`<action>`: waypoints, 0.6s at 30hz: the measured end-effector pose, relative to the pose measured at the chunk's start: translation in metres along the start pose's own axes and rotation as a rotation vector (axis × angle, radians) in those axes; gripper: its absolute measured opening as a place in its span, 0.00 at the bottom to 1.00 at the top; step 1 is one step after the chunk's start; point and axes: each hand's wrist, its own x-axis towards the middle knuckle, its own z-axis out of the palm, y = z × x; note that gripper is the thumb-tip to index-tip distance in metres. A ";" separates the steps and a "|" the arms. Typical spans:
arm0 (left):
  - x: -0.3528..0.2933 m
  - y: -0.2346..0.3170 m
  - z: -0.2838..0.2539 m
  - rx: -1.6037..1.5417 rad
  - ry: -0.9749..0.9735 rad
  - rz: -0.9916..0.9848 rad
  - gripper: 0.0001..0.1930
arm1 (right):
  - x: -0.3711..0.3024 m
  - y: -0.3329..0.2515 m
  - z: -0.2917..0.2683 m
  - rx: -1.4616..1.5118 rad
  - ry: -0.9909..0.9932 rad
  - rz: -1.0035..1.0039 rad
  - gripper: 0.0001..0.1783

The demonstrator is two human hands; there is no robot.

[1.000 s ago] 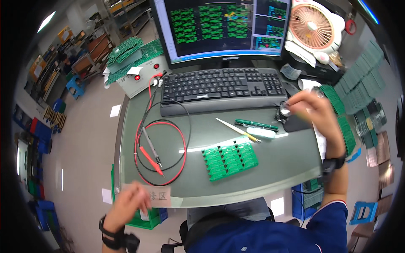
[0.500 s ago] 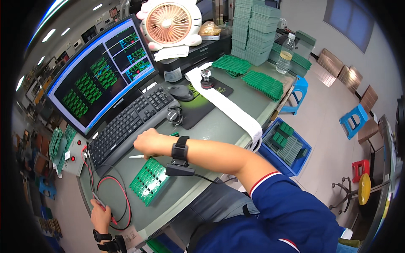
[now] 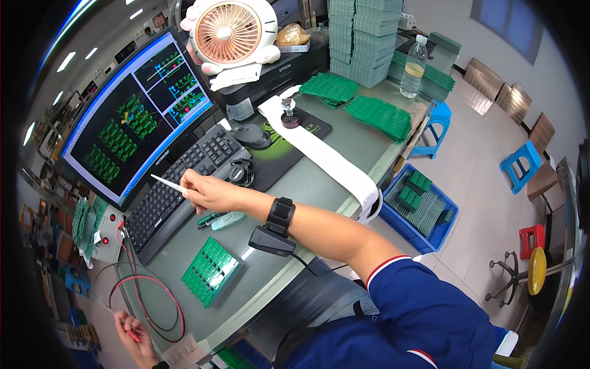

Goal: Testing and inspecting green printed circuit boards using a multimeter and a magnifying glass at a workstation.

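My right hand (image 3: 206,192) is closed around a slim white pointed tool (image 3: 167,183), its tip pointing left above the keyboard (image 3: 184,178). At the lower left, off the table's edge, my left hand (image 3: 136,339) pinches a test probe (image 3: 133,336) with a red part showing; a thin shaft runs up and left from the fingers. Red and black leads (image 3: 175,298) loop over the table from a box with red knobs (image 3: 109,237). A green circuit board panel (image 3: 209,270) lies between the hands. Beyond it, next to my right forearm, lie pens (image 3: 226,220).
The monitor (image 3: 135,117) shows a board layout. A mouse (image 3: 253,136), a white paper strip (image 3: 332,163) and stacks of green boards (image 3: 378,117) are on the table. A water bottle (image 3: 413,69) stands at its far corner. On the floor sits a blue crate (image 3: 448,221) of boards.
My right hand has moved up and left from beside the panel to over the keyboard with the white tool. My left hand has drawn down and left off the table edge. The monitor picture differs.
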 end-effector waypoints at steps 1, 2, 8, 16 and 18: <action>-0.007 0.001 0.010 -0.158 -0.137 0.094 0.06 | 0.000 -0.003 0.005 0.087 -0.004 -0.028 0.09; -0.012 0.001 0.022 -0.313 -0.278 0.188 0.06 | 0.001 -0.005 0.010 0.100 -0.017 -0.031 0.09; 0.018 -0.031 0.111 -0.467 -0.582 0.332 0.05 | -0.004 0.006 0.019 0.003 0.098 -0.118 0.11; 0.079 -0.070 0.104 0.194 -0.612 0.210 0.12 | -0.013 -0.010 0.023 -0.001 0.152 -0.106 0.10; 0.086 -0.091 0.084 0.176 -0.581 0.208 0.13 | -0.012 -0.013 0.026 0.015 0.144 -0.101 0.08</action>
